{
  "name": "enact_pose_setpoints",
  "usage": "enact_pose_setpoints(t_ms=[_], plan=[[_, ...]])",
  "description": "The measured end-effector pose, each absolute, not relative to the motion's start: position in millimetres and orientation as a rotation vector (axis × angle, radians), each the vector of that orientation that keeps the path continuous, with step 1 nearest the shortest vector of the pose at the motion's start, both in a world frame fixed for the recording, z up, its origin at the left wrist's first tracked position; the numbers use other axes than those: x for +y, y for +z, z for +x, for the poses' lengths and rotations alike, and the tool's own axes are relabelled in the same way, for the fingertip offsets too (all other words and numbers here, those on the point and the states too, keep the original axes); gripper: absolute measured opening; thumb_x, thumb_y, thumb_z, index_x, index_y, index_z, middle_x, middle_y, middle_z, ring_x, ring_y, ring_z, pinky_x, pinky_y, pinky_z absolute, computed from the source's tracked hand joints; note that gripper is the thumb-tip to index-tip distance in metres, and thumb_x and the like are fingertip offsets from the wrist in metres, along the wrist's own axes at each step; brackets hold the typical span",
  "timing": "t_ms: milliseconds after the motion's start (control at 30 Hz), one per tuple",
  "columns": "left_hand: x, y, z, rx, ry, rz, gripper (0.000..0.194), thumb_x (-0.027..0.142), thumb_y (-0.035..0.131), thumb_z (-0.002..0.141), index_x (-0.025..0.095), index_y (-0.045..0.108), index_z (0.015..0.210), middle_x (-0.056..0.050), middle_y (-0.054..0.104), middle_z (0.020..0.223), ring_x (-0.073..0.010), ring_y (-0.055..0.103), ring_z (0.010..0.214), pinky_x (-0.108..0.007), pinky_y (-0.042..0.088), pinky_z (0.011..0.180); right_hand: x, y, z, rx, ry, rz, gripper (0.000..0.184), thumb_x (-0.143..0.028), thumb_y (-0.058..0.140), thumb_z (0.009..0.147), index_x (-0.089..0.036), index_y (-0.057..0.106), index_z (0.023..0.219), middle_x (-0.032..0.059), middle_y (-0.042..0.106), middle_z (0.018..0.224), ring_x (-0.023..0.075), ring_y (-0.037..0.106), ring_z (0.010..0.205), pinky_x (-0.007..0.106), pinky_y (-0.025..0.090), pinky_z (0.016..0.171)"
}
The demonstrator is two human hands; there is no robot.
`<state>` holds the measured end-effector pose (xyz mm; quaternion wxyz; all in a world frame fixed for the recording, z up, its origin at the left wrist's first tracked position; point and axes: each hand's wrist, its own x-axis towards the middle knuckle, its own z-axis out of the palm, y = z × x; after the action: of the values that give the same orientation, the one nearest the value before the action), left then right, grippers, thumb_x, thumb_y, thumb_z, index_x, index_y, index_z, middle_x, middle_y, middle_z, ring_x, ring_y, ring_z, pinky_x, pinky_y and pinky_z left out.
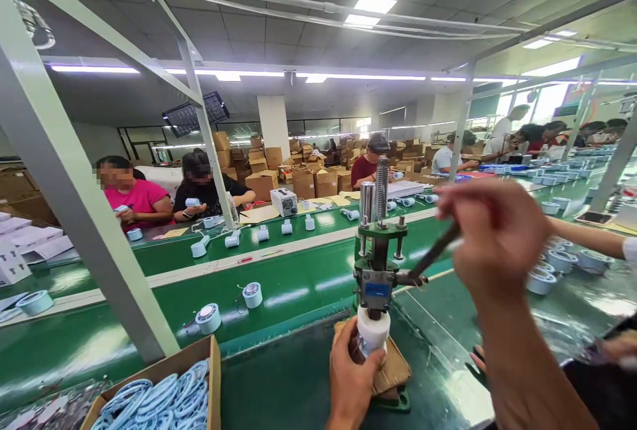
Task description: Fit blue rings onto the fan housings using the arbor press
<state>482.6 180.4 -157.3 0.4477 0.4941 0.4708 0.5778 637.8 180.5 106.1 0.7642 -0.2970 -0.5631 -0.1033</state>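
A green hand press [377, 287] with a spring on top stands on the bench before me. Under its ram sits a white cylindrical part [373, 332], partly covered by my fingers. My left hand [351, 370] is wrapped round this part from the left and below. Beneath them lies a piece of brown cardboard [398, 367] on the press base. Raised to the right, my right hand [497, 231] grips the press lever [435, 251], slightly blurred. The lever slants up from the press body into my fist.
A cardboard box [215, 377] of light blue rings [169, 397] stands at lower left. Round blue-and-white parts [208, 317] lie on the green conveyor [308, 271]. A metal post [74, 151] rises at left. Another person's arm [587, 237] reaches in from the right, beside more round parts [562, 261].
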Motion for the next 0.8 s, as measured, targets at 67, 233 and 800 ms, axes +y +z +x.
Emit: enact_pose_setpoints(t_ms=[67, 233, 800], plan=[[179, -151, 481, 1.130, 1.432, 1.225, 0.059, 0.027, 0.075, 0.077, 0.016, 0.063, 0.134, -0.011, 0.069, 0.132, -0.0256, 0.067, 0.121, -0.035, 0.052, 0.107, 227, 139, 633, -1.279, -0.119, -0.677, 0.015, -0.026, 0.054, 0.090, -0.022, 0.068, 0.088, -0.0016, 0.061, 0.069, 0.0137, 0.054, 0.055, 0.028, 0.045, 0.052], [170, -150, 468, 1.327, 1.484, 1.350, 0.053, 0.032, 0.073, 0.079, 0.020, 0.063, 0.130, -0.009, 0.071, 0.128, -0.0264, 0.068, 0.118, -0.038, 0.053, 0.106, 288, 148, 643, -1.276, -0.044, -0.707, 0.019, -0.016, 0.049, 0.087, -0.018, 0.067, 0.087, -0.0034, 0.057, 0.065, 0.0110, 0.057, 0.059, 0.023, 0.047, 0.058], [127, -193, 508, 1.397, 1.061, 2.177, 0.037, 0.027, 0.081, 0.063, 0.029, 0.072, 0.099, -0.007, 0.076, 0.091, -0.0287, 0.072, 0.077, -0.034, 0.057, 0.066, 288, 144, 640, -1.195, -0.091, -0.694, 0.020, -0.005, 0.051, 0.085, -0.012, 0.070, 0.088, -0.0027, 0.055, 0.059, 0.0065, 0.048, 0.044, 0.021, 0.040, 0.043]])
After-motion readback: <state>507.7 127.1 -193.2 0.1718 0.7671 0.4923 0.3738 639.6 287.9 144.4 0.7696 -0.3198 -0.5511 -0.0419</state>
